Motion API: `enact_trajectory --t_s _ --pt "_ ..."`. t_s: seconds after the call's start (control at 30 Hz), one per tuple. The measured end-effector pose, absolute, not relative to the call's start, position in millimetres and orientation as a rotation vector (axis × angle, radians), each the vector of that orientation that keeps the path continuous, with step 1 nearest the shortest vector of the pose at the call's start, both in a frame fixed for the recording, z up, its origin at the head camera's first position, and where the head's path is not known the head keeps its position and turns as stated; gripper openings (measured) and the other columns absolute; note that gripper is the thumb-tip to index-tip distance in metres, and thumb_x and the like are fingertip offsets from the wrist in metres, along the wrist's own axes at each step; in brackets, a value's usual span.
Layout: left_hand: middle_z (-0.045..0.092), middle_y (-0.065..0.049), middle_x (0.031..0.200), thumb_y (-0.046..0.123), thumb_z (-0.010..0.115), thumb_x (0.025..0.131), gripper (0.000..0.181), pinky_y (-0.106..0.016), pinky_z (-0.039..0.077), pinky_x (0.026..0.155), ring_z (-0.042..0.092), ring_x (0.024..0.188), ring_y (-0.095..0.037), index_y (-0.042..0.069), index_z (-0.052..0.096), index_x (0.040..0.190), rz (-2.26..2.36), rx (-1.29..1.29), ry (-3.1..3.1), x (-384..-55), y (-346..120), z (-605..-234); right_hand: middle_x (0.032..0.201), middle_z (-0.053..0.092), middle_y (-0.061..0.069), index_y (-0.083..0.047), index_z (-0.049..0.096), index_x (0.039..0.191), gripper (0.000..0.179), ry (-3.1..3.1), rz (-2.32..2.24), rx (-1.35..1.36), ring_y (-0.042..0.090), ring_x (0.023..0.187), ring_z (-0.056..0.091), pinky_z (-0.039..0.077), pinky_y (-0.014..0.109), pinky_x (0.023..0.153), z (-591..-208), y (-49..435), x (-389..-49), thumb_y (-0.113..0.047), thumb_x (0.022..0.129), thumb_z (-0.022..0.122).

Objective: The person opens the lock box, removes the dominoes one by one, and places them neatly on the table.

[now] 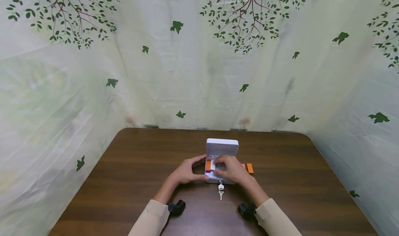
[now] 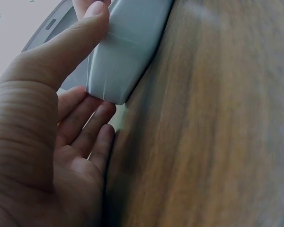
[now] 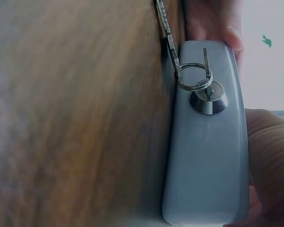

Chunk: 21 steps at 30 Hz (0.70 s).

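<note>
A white lockbox (image 1: 213,181) stands on the table with its lid (image 1: 222,148) raised at the back. My left hand (image 1: 187,171) holds the box's left end, thumb at the front corner and fingers toward the back; the left wrist view shows the thumb on its upper edge. Inside the box lie an orange block (image 1: 208,165) and a small white block (image 1: 213,165) beside it. Over the box, my right hand (image 1: 231,168) pinches the white block between thumb and fingers. A key (image 3: 206,64) sits in the front lock (image 3: 209,100), and a second key (image 1: 221,191) hangs from its ring.
Right of the box, partly behind my right hand, lie another orange block (image 1: 250,168) and something pink (image 1: 243,165). The brown wooden table (image 1: 156,149) has rounded far corners. A leaf-patterned curtain (image 1: 193,73) surrounds it.
</note>
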State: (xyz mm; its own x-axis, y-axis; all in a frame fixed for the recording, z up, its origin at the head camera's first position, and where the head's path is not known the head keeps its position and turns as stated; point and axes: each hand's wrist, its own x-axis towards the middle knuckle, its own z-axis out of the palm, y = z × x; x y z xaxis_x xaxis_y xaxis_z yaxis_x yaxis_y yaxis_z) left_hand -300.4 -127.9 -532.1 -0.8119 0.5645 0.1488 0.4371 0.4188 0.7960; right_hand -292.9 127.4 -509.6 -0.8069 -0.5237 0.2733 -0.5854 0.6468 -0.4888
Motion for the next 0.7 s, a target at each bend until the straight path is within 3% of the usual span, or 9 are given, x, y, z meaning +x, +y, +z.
enact_trajectory --t_s 0.53,0.7 --pt "0.054 -0.004 0.154 0.041 0.088 0.082 0.089 -0.051 0.041 0.118 0.052 0.142 -0.024 0.016 0.046 0.156 1.361 0.908 2.509 -299.1 -127.7 -535.0 0.113 0.075 0.007 -0.012 0.081 0.102 0.018 -2.782 0.807 0.91 0.024 0.107 0.07 0.057 0.045 0.098 -511.3 124.2 -289.0 -0.021 0.086 0.083" --pt "0.054 -0.003 0.154 0.04 0.088 0.082 0.088 -0.051 0.04 0.118 0.052 0.142 -0.024 0.017 0.046 0.156 1.361 0.902 2.517 -301.0 -127.9 -532.6 0.106 0.077 0.001 -0.014 0.08 0.102 0.02 -2.786 0.807 0.915 0.019 0.097 0.07 0.058 0.043 0.092 -510.6 124.2 -292.5 -0.023 0.085 0.085"
